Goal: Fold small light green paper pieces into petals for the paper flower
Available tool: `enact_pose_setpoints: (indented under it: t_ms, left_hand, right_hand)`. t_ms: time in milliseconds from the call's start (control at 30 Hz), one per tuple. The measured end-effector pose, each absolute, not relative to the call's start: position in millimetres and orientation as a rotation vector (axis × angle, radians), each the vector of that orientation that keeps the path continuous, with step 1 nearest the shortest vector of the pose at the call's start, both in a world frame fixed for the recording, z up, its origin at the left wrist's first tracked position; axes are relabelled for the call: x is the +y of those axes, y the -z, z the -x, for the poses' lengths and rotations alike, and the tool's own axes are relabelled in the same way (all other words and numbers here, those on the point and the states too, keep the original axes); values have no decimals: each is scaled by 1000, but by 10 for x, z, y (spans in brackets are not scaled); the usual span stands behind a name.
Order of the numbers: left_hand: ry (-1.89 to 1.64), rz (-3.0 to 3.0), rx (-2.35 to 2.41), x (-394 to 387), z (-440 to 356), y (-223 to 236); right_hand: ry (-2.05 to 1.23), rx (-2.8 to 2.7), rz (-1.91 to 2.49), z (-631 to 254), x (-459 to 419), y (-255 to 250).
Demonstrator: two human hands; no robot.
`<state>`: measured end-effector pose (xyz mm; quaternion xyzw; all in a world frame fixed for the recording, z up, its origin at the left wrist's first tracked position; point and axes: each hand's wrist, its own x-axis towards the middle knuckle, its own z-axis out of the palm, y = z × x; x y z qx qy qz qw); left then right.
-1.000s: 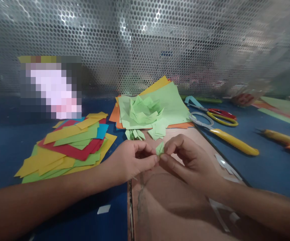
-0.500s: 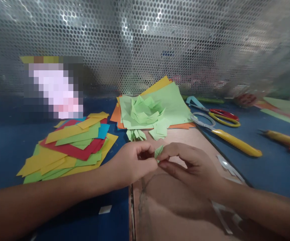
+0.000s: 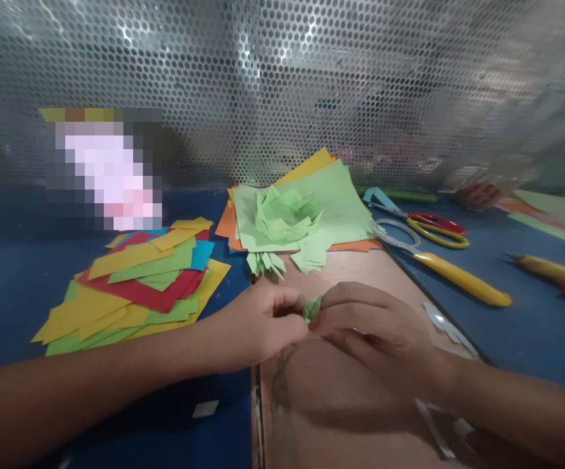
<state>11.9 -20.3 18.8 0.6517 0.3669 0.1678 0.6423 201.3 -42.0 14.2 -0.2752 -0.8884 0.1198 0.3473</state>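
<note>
A small folded piece of light green paper (image 3: 312, 307) is pinched between both hands above a brown board. My left hand (image 3: 263, 324) grips its left side with thumb and fingers. From the right, my right hand (image 3: 377, 326) closes its fingertips on the other side, covering part of the paper. Just beyond the hands lie a bunch of folded green pieces (image 3: 265, 264) and some flat green pieces (image 3: 310, 255). Farther back, a ring of interlocked green folded paper (image 3: 289, 225) rests on a green sheet (image 3: 351, 208).
Left, a loose pile of yellow, green, red and blue paper (image 3: 150, 286) covers the blue surface. To the right lie red-and-yellow-handled scissors (image 3: 439, 228), a yellow-handled tool with a ring (image 3: 463, 279) and another yellow tool (image 3: 541, 268). A perforated metal sheet (image 3: 282, 85) stands behind.
Both hands have shifted slightly downward with the small green paper. My right hand's fingers have turned over more and cover more of its right side.
</note>
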Motion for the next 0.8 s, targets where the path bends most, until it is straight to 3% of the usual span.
enact_pose_setpoints:
  t_ms: [300, 800]
  left_hand:
    - [-414, -1468, 794, -190, -115, -180]
    - [-505, -1278, 805, -127, -125, -69]
  right_hand:
    - [-243, -2297, 721, -2027, -430, -137]
    - [-400, -2248, 849, -2045, -404, -81]
